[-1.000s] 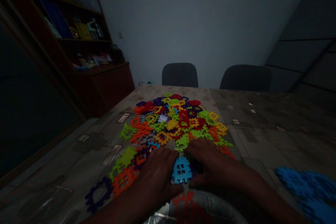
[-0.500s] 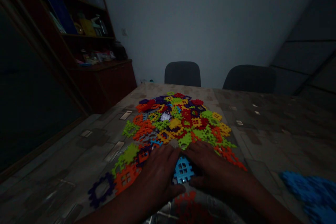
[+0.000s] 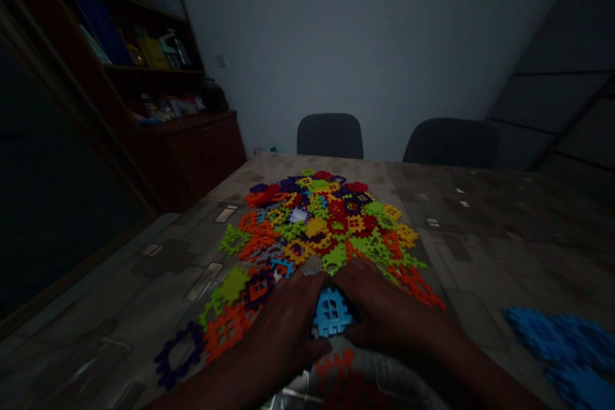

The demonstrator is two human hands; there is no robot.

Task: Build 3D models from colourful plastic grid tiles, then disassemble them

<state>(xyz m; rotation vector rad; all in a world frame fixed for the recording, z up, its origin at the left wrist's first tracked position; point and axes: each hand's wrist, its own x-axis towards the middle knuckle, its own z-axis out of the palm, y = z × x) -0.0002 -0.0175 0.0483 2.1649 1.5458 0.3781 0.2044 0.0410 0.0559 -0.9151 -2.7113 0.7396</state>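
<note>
Dim room behind a patterned table (image 3: 480, 230); a wooden shelf unit (image 3: 120, 77) stands left of the table, and two dark chairs (image 3: 330, 136) stand beyond it; a pile of colourful plastic blocks (image 3: 317, 224) covers the table's middle; a blue block (image 3: 332, 312) lies at the pile's near edge, between the left hand (image 3: 283, 333) and the right hand (image 3: 389, 307); both hands curve around it, but whether either grips it cannot be told; a heap of blue blocks (image 3: 562, 339) lies right of the pile.
</note>
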